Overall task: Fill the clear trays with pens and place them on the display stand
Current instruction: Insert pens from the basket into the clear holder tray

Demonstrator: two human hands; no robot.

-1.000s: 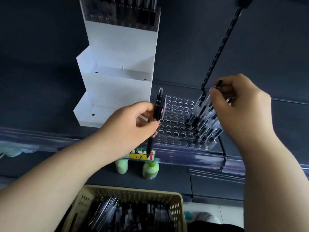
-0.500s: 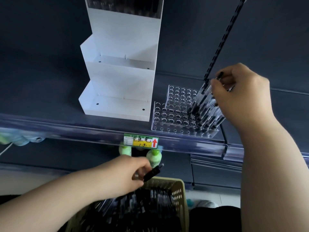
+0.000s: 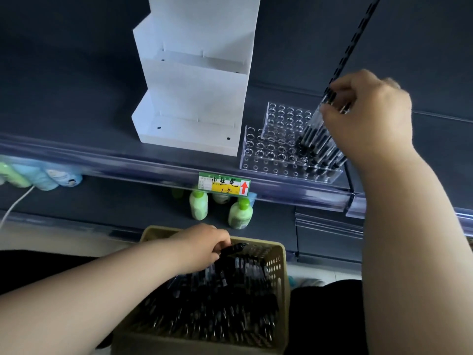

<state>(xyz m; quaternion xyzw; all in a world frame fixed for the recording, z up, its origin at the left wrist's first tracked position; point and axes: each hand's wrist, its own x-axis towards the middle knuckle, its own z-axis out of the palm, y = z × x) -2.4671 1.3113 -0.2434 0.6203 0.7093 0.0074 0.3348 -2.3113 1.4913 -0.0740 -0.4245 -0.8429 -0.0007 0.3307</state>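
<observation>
In the head view, the left hand is dipping into the basket low in the frame, fingers curled round one black pen that is lying nearly level, its end pointing right over the loose pens. The tray is sitting on the shelf above, up and to the right of that hand, just beside the white stand. Its free holes are lying on its left side, which is the side nearer the left hand, so I judge the pen will need tipping upright before it goes in. The right hand is hovering over the tray's right end, fingers bent and pinching the tops of the standing pens, which are leaning up toward the right. A second holed tray seems to be overlapping behind the first; how they join I cannot tell.
</observation>
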